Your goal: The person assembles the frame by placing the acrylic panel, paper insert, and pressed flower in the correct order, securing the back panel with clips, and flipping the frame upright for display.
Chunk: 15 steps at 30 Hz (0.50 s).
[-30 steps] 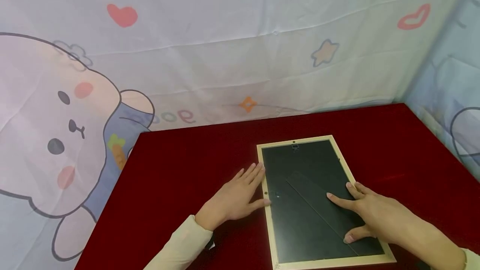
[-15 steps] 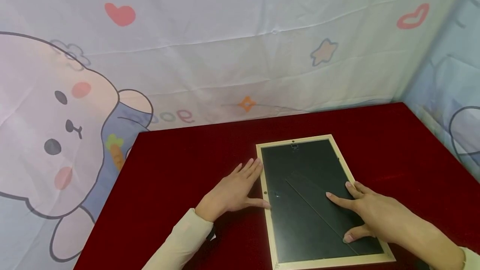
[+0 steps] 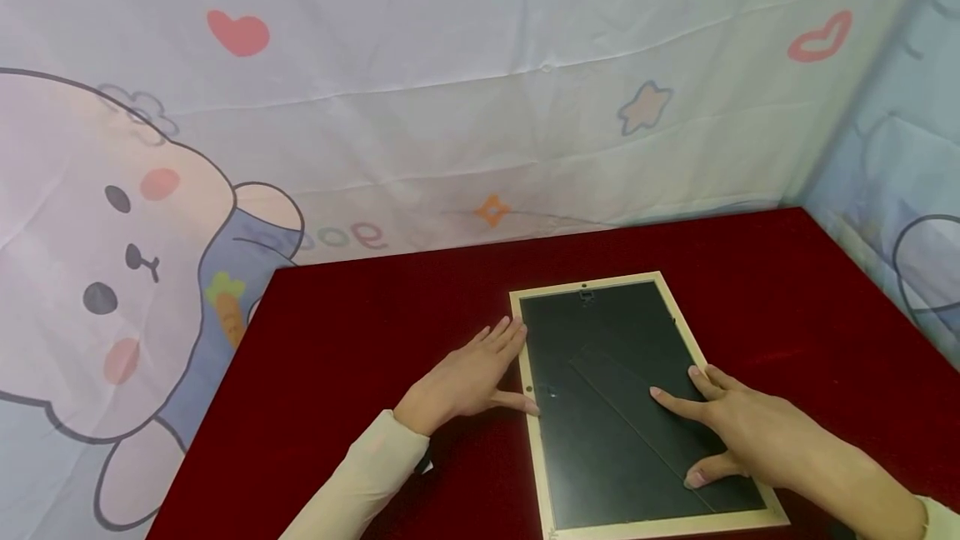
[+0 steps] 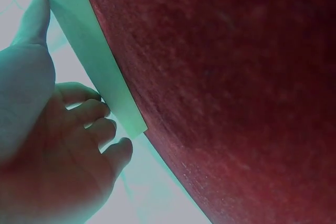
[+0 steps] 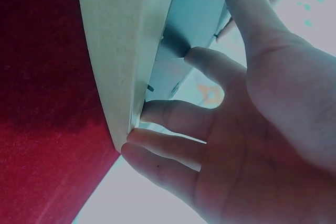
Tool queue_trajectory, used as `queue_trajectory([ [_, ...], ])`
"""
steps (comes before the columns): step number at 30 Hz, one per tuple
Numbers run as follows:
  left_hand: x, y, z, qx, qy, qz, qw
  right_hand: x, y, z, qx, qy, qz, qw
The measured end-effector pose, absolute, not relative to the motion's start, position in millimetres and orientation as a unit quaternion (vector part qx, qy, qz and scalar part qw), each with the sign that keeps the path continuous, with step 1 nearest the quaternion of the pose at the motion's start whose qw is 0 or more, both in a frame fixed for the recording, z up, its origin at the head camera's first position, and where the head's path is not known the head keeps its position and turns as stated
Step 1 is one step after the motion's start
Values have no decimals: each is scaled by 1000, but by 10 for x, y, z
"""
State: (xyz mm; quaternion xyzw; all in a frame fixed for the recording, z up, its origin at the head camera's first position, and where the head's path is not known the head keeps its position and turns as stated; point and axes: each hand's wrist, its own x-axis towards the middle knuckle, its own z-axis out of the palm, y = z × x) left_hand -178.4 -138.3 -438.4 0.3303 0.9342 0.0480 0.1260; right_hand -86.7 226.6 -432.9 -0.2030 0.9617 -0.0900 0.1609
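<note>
A picture frame (image 3: 607, 457) with a pale wooden border and black backing lies back side up on the red cloth. A slanted flap, likely its stand, runs across the backing, and a small hanger sits near the top edge. My left hand (image 3: 468, 382) rests its fingertips and thumb along the left border, fingers straight. Over the lower right part spreads my right hand (image 3: 757, 432), with thumb and index finger touching the backing and the other fingers at the right border. In the right wrist view those fingers (image 5: 173, 111) meet the wooden edge.
Red cloth (image 3: 375, 340) covers the table. Behind it hangs a pale curtain (image 3: 420, 107) printed with a cartoon bear, hearts and stars, and another printed cloth (image 3: 900, 173) hangs on the right. A small dark item with a white tag (image 3: 426, 465) shows beside the left sleeve.
My left hand's thumb and fingers have spread a little wider along the left border. The right hand and the picture frame stay put; the head view shifts slightly.
</note>
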Motion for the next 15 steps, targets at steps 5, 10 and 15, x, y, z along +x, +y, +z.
queue_trajectory([
  [5, -1783, -1379, -4383, 330, 933, 57, 130, -864, 2262, -4327, -203, 962, -92, 160],
  [10, -1781, -1375, -4371, 330, 932, 67, 132, -866, 2266, -4329, -206, 962, -94, 155],
  [15, -1780, -1372, -4361, 328, 931, 79, 137, -860, 2267, -4330, -207, 961, -96, 154],
])
